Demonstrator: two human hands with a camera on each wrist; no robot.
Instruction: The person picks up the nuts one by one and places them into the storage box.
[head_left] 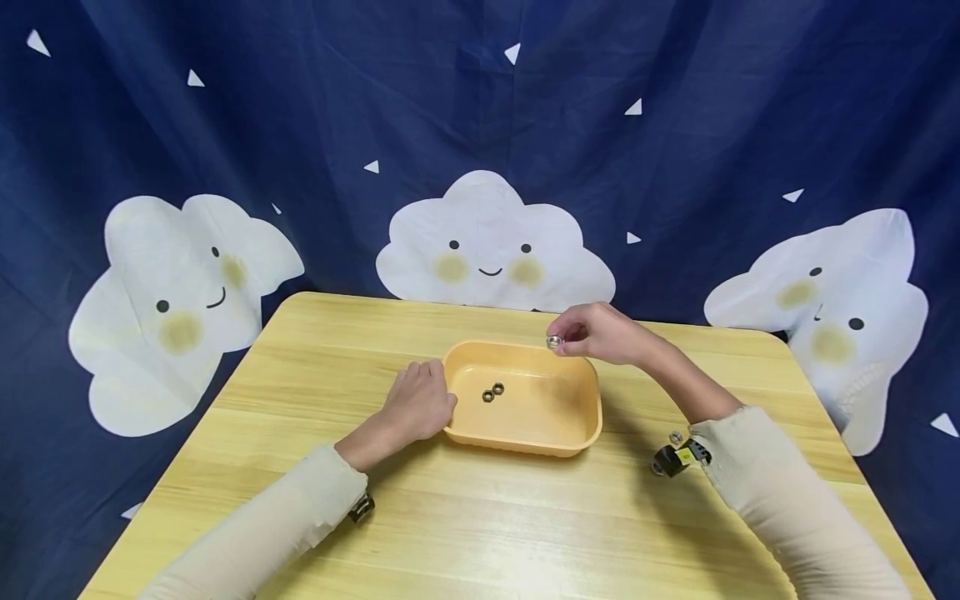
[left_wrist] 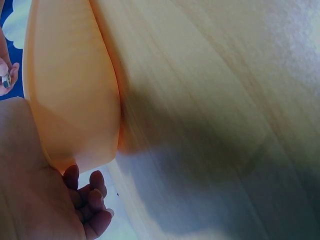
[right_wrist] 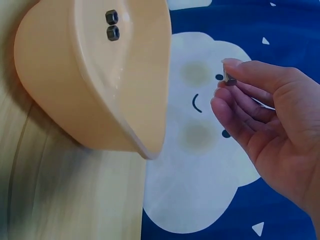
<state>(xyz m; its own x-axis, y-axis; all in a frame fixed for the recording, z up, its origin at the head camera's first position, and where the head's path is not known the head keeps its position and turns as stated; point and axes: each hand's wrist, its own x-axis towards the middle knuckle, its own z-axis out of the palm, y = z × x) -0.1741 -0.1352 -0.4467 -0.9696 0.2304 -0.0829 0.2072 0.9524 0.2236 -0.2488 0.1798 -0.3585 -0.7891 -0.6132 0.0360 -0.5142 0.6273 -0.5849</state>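
An orange plastic basin [head_left: 525, 444] stands on the table, with two dark hex nuts [head_left: 493, 392] lying side by side in its left half. My left hand [head_left: 418, 400] grips the basin's left end at the rim; in the left wrist view its fingers [left_wrist: 95, 205] curl beside the outer wall. Above the far right corner of the rim, my right hand [head_left: 603, 333] pinches a silver nut [head_left: 554, 342] between thumb and fingertips. The right wrist view shows this held nut [right_wrist: 229, 80] apart from the basin.
Under the right wrist, a silver nut [head_left: 676, 437] lies on the wooden table [head_left: 480, 525]. Another round metal piece [head_left: 657, 469] beside it is partly hidden by the black wrist camera [head_left: 670, 461]. A blue curtain [head_left: 450, 100] with white clouds hangs behind the table's far edge.
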